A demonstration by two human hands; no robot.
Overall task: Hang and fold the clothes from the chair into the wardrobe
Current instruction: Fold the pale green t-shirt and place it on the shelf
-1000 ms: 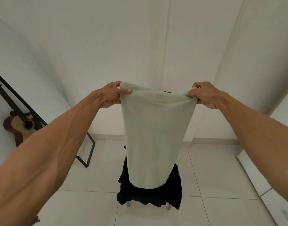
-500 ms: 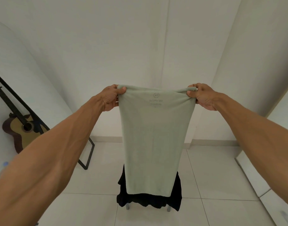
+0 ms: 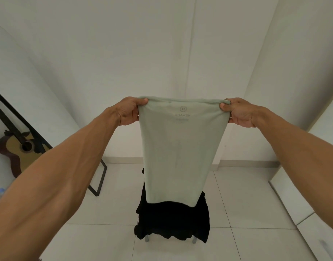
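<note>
A pale green garment, folded lengthwise, hangs straight down in front of me. My left hand grips its top left corner and my right hand grips its top right corner, both at arm's length. A printed logo shows through near the top edge. Below and behind it stands the chair, covered by black clothes that drape over the seat; only two metal legs show. The green garment's lower hem overlaps the black pile in view; I cannot tell whether they touch.
A guitar leans on the left wall behind a black metal frame. A white cabinet edge runs along the right. White tiled floor surrounds the chair. A plastic bottle sits at far left.
The garment has dropped and lengthened: its hem now hangs lower over the black clothes. Both hands have shifted slightly, keeping hold of the top corners.
</note>
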